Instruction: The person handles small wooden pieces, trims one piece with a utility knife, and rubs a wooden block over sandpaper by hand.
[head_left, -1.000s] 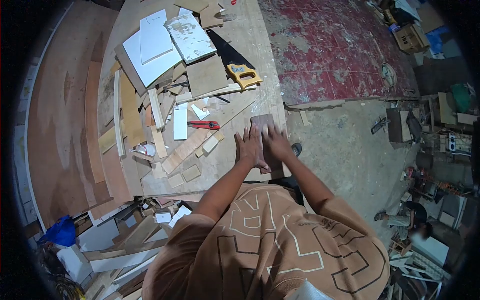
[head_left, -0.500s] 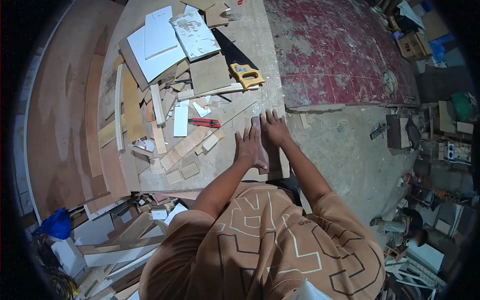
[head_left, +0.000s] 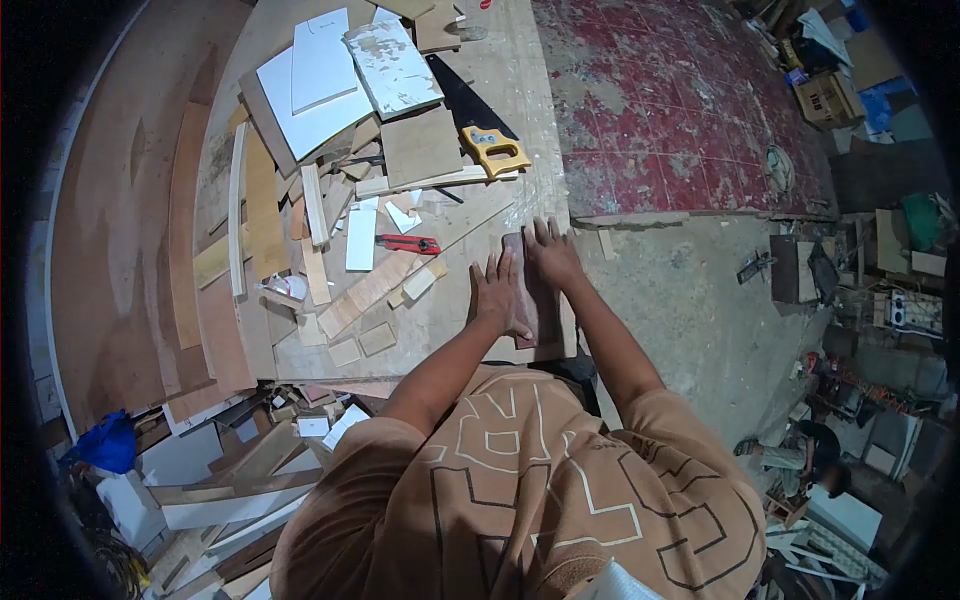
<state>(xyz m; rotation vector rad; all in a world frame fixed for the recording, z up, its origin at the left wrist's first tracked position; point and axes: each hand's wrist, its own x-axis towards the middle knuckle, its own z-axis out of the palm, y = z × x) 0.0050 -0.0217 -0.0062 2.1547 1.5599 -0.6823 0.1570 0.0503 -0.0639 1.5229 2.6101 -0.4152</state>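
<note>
A dark reddish-brown flat strip (head_left: 540, 305) lies lengthwise near the table's right edge; whether it is sandpaper or thin wood I cannot tell. Along its left side my left hand (head_left: 494, 302) rests flat, fingers apart, the thumb reaching over the strip. My right hand (head_left: 552, 258) lies across the strip's far right part with its fingers spread. Left of my hands are a red utility knife (head_left: 408, 244) and a small white-topped wood block (head_left: 420, 285). A handsaw with a yellow handle (head_left: 495, 152) lies beyond them.
The wooden worktable (head_left: 455, 335) carries several offcuts and white boards (head_left: 324, 62). A large brown panel (head_left: 120, 220) stands at left. Scrap wood (head_left: 240, 510) is piled below. Right of the table is concrete floor (head_left: 680, 300); a person (head_left: 815, 455) is at far right.
My view has shifted very slightly. Both hands stay on the strip in nearly the same place. The person at far right has shifted a little.
</note>
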